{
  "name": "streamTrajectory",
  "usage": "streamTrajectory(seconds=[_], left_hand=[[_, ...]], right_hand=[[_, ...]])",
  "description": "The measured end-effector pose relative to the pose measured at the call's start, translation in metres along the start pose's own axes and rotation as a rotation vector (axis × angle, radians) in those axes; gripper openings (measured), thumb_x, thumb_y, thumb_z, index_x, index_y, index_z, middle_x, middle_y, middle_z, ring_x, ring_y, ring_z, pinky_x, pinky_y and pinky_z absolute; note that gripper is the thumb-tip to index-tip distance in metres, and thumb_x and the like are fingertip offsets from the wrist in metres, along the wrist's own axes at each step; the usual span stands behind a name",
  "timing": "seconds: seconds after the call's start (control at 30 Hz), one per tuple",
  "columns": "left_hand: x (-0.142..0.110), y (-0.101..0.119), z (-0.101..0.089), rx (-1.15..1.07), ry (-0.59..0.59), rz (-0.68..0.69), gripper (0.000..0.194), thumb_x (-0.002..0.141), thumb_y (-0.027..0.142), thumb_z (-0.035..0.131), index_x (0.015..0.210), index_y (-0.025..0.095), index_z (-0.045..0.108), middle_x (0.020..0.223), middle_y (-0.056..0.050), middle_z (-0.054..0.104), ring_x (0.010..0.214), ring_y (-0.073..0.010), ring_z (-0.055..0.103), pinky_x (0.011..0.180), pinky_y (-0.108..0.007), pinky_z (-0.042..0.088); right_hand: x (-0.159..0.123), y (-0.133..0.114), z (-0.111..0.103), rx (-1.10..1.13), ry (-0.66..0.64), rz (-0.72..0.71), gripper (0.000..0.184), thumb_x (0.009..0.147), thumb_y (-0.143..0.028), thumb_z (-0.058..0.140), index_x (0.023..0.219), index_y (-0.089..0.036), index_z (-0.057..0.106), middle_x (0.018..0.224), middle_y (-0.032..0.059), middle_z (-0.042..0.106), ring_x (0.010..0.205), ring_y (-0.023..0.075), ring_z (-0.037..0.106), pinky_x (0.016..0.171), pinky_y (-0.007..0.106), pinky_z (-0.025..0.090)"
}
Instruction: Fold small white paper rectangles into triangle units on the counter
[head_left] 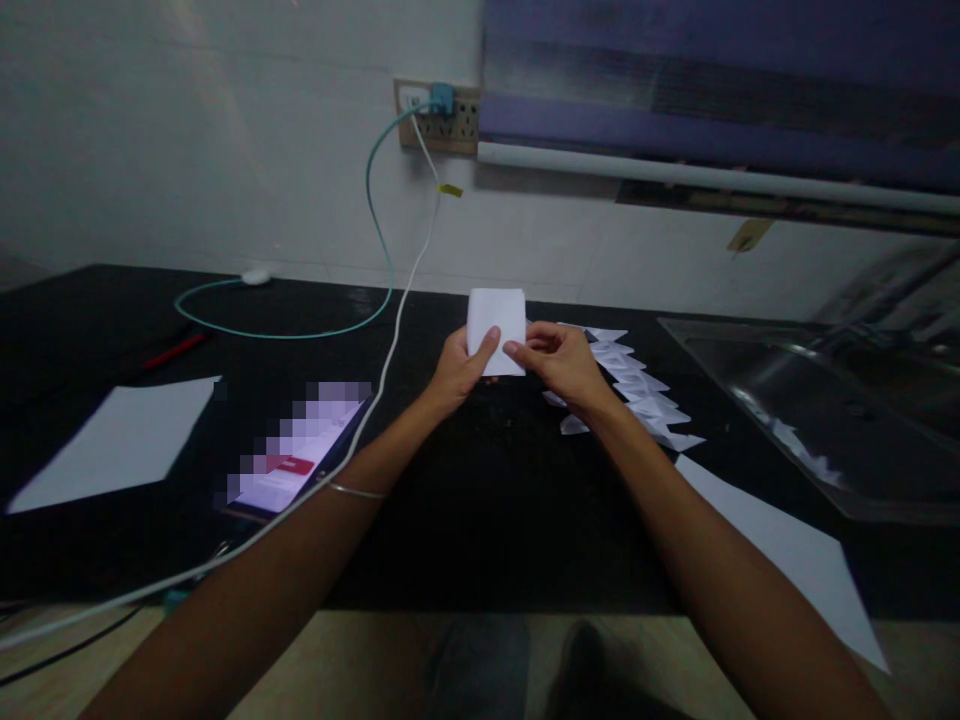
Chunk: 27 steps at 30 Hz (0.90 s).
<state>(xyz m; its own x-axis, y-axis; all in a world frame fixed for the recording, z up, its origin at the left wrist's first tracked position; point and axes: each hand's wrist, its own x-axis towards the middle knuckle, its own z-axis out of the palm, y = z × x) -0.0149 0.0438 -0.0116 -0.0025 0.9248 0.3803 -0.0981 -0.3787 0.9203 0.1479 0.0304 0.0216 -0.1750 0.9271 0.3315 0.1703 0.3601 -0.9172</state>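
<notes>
A small rectangle of white paper (496, 310), apparently folded or stacked in layers, is held up over the black counter. My left hand (459, 365) grips its left side, thumb lying across the front and the other fingers behind. At the lower right edge, my right hand (559, 358) pinches the same paper between thumb and curled fingers. Just beyond and beside my right hand lie several folded white paper pieces (645, 392) with pointed ends, overlapping in a row; my hand and forearm cover some of them.
A phone (300, 460) with a lit screen lies left of my left forearm. Flat white sheets lie at the far left (120, 440) and under my right forearm (772, 530). A white cable (397, 330) runs from the wall socket (439, 130) across my left arm. A metal sink (840, 410) is right.
</notes>
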Motion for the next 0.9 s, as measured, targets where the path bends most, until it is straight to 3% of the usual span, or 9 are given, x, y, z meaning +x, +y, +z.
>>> streamTrajectory(seconds=[0.13, 0.27, 0.57, 0.9], left_hand=[[0.001, -0.002, -0.003, -0.039, -0.113, -0.099, 0.051, 0.076, 0.065, 0.079, 0.079, 0.016, 0.066, 0.062, -0.005, 0.067, 0.045, -0.0111, 0.057, 0.041, -0.023, 0.045], [0.000, 0.001, -0.004, -0.033, -0.172, -0.107, 0.054, 0.073, 0.066, 0.080, 0.076, 0.014, 0.066, 0.060, -0.005, 0.067, 0.045, -0.0098, 0.056, 0.042, -0.021, 0.044], [-0.005, 0.011, 0.000, 0.076, -0.120, -0.010, 0.043, 0.080, 0.057, 0.077, 0.072, 0.016, 0.065, 0.055, -0.002, 0.063, 0.042, -0.0082, 0.051, 0.042, -0.022, 0.040], [-0.006, 0.013, 0.001, 0.126, -0.085, 0.038, 0.043, 0.080, 0.055, 0.076, 0.067, 0.017, 0.062, 0.052, 0.000, 0.060, 0.043, -0.0081, 0.051, 0.044, -0.021, 0.040]], right_hand=[[0.001, -0.003, -0.002, 0.070, 0.012, 0.014, 0.036, 0.069, -0.051, 0.086, 0.083, -0.020, 0.074, 0.083, 0.0061, 0.077, 0.074, 0.0187, 0.068, 0.067, 0.034, 0.054], [0.003, 0.000, -0.005, 0.110, 0.027, 0.005, 0.034, 0.069, -0.048, 0.087, 0.085, -0.021, 0.075, 0.087, 0.0067, 0.079, 0.076, 0.0197, 0.070, 0.073, 0.037, 0.057], [0.004, 0.000, -0.008, 0.092, 0.012, -0.017, 0.025, 0.073, -0.039, 0.085, 0.085, -0.020, 0.075, 0.085, 0.0064, 0.079, 0.074, 0.0186, 0.069, 0.071, 0.035, 0.054], [0.006, 0.004, -0.009, 0.109, -0.026, -0.035, 0.026, 0.076, -0.043, 0.083, 0.087, -0.020, 0.075, 0.084, 0.0050, 0.077, 0.072, 0.0176, 0.066, 0.071, 0.035, 0.054]])
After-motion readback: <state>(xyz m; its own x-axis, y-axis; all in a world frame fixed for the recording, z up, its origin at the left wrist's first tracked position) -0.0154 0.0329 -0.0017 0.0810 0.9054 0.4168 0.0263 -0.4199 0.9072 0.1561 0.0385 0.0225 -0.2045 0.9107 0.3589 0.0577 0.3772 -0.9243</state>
